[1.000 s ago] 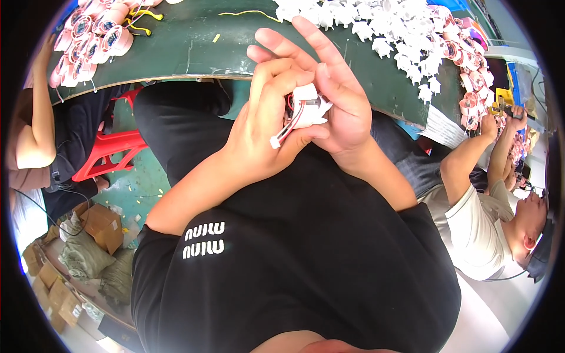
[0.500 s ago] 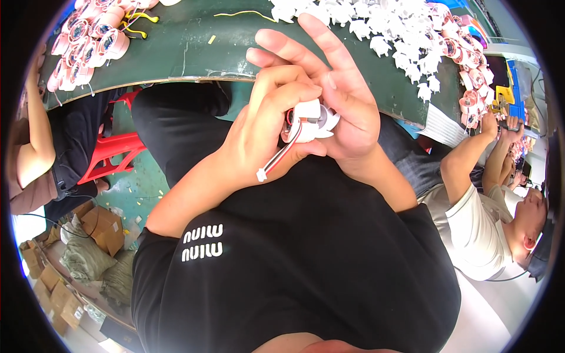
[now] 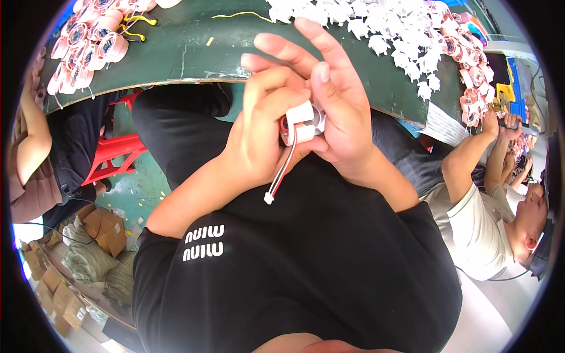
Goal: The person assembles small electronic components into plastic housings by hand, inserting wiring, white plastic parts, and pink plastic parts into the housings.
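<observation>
My left hand (image 3: 257, 126) is wrapped round a small pale pink motor housing (image 3: 301, 134), a short round piece. A thin lead of red, black and white wires (image 3: 286, 166) trails from it to a white plug that dangles over my shirt. Against the housing's right side sits a white fan blade (image 3: 319, 119), mostly covered by my right hand. The palm of my right hand (image 3: 346, 115) presses on the blade, with its thumb raised and its fingers stretched out and spread. Both hands are held above my lap, in front of the green table (image 3: 194, 50).
Several pink round housings (image 3: 88, 50) are heaped at the table's far left, beside yellow-handled pliers (image 3: 138, 26). White fan blades (image 3: 406, 44) lie piled at the far right, near more pink housings (image 3: 471, 106). Other people sit left and right. A red stool (image 3: 115, 156) stands left.
My right thumb has lifted off the fan blade and now points up. The palm has closed in on the blade, hiding more of it. The wire lead hangs lower and steeper.
</observation>
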Motion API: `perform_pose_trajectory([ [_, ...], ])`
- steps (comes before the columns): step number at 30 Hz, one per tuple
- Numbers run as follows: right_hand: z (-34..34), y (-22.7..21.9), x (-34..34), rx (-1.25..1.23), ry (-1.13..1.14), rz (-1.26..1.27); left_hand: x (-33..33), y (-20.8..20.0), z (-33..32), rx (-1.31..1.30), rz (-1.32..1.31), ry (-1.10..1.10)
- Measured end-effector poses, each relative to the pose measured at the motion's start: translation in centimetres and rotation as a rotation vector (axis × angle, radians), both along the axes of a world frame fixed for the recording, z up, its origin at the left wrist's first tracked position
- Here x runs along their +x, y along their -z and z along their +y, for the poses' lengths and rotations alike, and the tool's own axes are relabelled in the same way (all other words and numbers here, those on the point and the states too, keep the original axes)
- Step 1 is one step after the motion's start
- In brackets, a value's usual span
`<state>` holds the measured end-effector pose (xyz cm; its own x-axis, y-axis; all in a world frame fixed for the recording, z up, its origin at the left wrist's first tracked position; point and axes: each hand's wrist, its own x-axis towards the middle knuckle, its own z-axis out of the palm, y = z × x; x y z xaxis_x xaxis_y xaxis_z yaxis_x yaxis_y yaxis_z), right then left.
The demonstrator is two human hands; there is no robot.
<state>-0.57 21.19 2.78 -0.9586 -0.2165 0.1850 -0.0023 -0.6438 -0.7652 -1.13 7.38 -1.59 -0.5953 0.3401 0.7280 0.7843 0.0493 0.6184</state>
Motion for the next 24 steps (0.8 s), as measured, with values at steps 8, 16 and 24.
perform_pose_trajectory([
  [8, 0.5, -0.1, -0.5, -0.106, 0.028, -0.056, 0.2, -1.0, -0.6, -0.07, -0.08, 0.073],
  [16, 0.9, 0.2, -0.5, -0.053, 0.05, 0.037, 0.0, -0.8, -0.4, -0.044, -0.075, 0.082],
  [24, 0.8, 0.1, -0.4, 0.018, 0.145, 0.108, 0.7, -0.9, 0.0, -0.019, -0.114, -0.007],
])
